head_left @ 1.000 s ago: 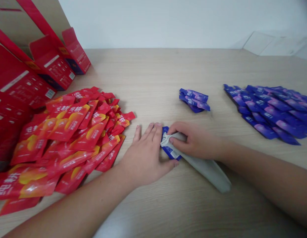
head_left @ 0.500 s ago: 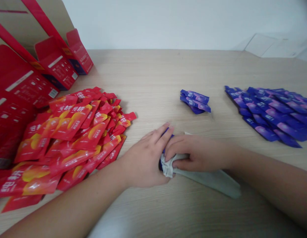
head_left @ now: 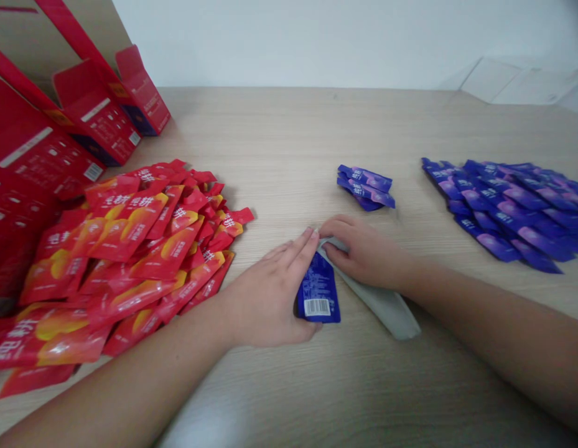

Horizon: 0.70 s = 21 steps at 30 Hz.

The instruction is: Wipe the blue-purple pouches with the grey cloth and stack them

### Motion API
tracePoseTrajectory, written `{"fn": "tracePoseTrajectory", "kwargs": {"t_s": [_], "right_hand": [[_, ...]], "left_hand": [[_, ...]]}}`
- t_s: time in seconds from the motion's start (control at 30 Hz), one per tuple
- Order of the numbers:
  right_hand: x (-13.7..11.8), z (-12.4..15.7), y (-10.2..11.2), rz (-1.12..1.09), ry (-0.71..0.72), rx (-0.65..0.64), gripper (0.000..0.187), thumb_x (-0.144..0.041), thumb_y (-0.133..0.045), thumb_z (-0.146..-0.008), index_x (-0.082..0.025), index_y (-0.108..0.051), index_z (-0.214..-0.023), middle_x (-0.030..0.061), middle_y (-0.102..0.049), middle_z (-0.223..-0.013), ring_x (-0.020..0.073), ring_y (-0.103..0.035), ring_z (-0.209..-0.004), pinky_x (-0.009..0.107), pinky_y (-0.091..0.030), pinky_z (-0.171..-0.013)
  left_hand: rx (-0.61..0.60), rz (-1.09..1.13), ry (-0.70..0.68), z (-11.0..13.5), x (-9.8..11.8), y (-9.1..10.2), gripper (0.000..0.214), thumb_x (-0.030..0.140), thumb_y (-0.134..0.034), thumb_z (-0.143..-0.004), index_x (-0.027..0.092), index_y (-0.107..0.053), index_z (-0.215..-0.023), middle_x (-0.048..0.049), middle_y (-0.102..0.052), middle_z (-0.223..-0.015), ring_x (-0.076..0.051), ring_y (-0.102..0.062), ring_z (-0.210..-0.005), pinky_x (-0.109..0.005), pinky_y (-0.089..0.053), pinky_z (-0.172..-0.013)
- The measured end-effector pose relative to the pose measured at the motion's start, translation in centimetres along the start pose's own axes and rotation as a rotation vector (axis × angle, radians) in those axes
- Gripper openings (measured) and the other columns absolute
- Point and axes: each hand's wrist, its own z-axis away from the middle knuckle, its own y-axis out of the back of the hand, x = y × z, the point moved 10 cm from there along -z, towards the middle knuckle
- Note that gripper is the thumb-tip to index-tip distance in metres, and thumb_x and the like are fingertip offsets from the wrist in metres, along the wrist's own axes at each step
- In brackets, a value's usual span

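Note:
A dark blue packet point(head_left: 318, 289) lies on the table, its back with white print and a barcode facing up. My left hand point(head_left: 270, 289) holds it by its left side, fingers along the upper part and thumb at the lower edge. A pale grey-green cloth point(head_left: 379, 305) is pinched in my right hand point(head_left: 356, 252) at the packet's top end. The rest of the cloth trails down to the right across the table. My left fingertips almost meet my right ones, and the packet's top end is partly hidden there.
Red packets point(head_left: 130, 242) lie heaped at left, before open red boxes point(head_left: 102, 115). A few blue-purple packets point(head_left: 366, 185) sit beyond my hands. More purple packets point(head_left: 508, 208) spread at right on the wooden table point(head_left: 279, 137). A clear plastic piece point(head_left: 517, 81) stands by the back wall.
My right hand has moved the cloth up from the packet's lower part to its top end. The barcode side of the packet now shows. My left hand has stayed almost in place.

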Motion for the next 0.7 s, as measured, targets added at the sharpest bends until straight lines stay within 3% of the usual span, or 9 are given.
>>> {"fn": "tracePoseTrajectory", "kwargs": {"t_s": [0.1, 0.17, 0.27, 0.33, 0.53, 0.7], "right_hand": [[-0.9, 0.3, 0.9, -0.091, 0.006, 0.011, 0.016, -0.019, -0.065, -0.1, -0.025, -0.067, -0.116, 0.0063, -0.074, -0.114, 0.0249, -0.071, -0.108, 0.043, -0.059, -0.099], [-2.3, 0.4, 0.5, -0.151, 0.044, -0.089, 0.017, -0.02, -0.066, -0.101, -0.023, -0.068, -0.117, 0.0073, -0.075, -0.116, 0.0241, -0.072, -0.109, 0.042, -0.059, -0.101], [-4.8, 1.0, -0.5, -0.192, 0.152, -0.284, 0.022, -0.022, -0.065, -0.104, -0.02, -0.069, -0.126, 0.0125, -0.073, -0.133, 0.0269, -0.067, -0.13, 0.046, -0.054, -0.115], [-5.7, 1.2, -0.9, -0.186, 0.181, -0.345, 0.025, -0.022, -0.068, -0.103, -0.021, -0.07, -0.128, 0.0134, -0.07, -0.139, 0.0293, -0.063, -0.138, 0.049, -0.051, -0.119], [-7.2, 1.7, -2.1, -0.184, 0.171, -0.391, 0.019, -0.01, -0.064, -0.099, -0.025, -0.075, -0.103, 0.0037, -0.08, -0.11, 0.0261, -0.071, -0.115, 0.049, -0.054, -0.113], [-6.0, 1.1, -2.1, -0.055, 0.125, -0.317, 0.022, -0.012, -0.062, -0.101, -0.022, -0.075, -0.116, 0.0097, -0.079, -0.126, 0.0287, -0.07, -0.122, 0.049, -0.053, -0.112]], "left_hand": [[0.014, -0.032, 0.06, 0.0, -0.5, 0.1, 0.126, 0.055, -0.082, -0.081, 0.011, -0.01, -0.174, -0.0275, -0.026, -0.179, -0.044, -0.018, -0.169, -0.065, -0.018, -0.137], [0.04, -0.057, 0.105, 0.0, -0.8, 0.3, 0.124, 0.057, -0.083, -0.081, 0.011, -0.014, -0.173, -0.0267, -0.031, -0.178, -0.045, -0.014, -0.17, -0.068, -0.015, -0.137], [0.083, -0.074, 0.125, 0.0, -0.9, 0.7, 0.122, 0.059, -0.084, -0.083, 0.01, -0.017, -0.172, -0.0276, -0.033, -0.176, -0.046, -0.015, -0.17, -0.07, -0.014, -0.136], [0.095, -0.071, 0.123, 0.0, -0.8, 0.8, 0.12, 0.06, -0.083, -0.083, 0.01, -0.018, -0.171, -0.0282, -0.035, -0.176, -0.046, -0.018, -0.169, -0.07, -0.014, -0.136], [0.05, -0.088, 0.08, -0.1, -0.5, 0.5, 0.117, 0.052, -0.081, -0.083, 0.011, -0.018, -0.172, -0.0249, -0.036, -0.176, -0.043, -0.019, -0.17, -0.068, -0.012, -0.136], [0.016, -0.09, 0.108, -0.2, -0.7, 0.2, 0.118, 0.06, -0.079, -0.085, 0.011, -0.016, -0.173, -0.0232, -0.034, -0.178, -0.04, -0.021, -0.17, -0.065, -0.01, -0.137]]}}
